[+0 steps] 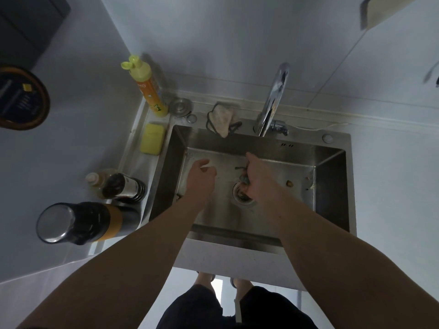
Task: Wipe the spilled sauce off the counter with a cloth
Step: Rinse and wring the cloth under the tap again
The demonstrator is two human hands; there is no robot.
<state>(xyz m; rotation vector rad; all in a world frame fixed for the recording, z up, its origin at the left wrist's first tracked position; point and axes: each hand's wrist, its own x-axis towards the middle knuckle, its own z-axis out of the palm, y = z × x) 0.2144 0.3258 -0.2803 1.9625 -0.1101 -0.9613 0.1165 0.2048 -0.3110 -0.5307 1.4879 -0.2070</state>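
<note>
Bluish cloth [244, 179] bunched inside right hand [257, 176] fingers, over drain [243, 195].
</note>
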